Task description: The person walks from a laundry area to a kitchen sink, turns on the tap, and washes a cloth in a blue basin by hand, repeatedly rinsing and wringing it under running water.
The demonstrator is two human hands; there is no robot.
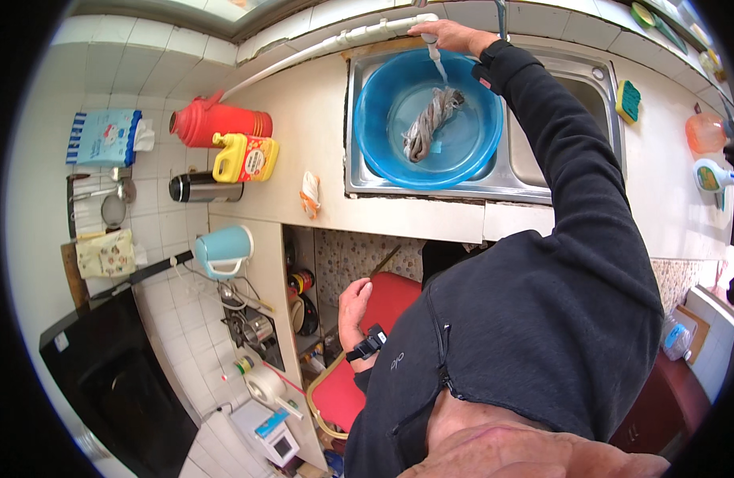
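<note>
At the sink's back edge, my right hand [453, 34] grips the white plastic tap [429, 38], its fingers reaching over the pipe elbow. Water runs from the spout into a large blue plastic basin [370, 146] set in the left bowl of the steel sink [531, 191]. Inside the basin lies a twisted, wet greyish cloth [426, 128] in shallow water. My left hand [353, 305] hangs low by my left side, above a red-seated chair [396, 293], empty, its fingers partly extended. How firmly the right fingers close around the tap is partly hidden.
A green-yellow sponge [628, 101] lies right of the sink. Leftward on the counter are an orange-white crumpled packet [310, 194], a yellow jug [247, 158], a red thermos [223, 122] and a light-blue pitcher [223, 251]. Bottles [710, 175] stand far right.
</note>
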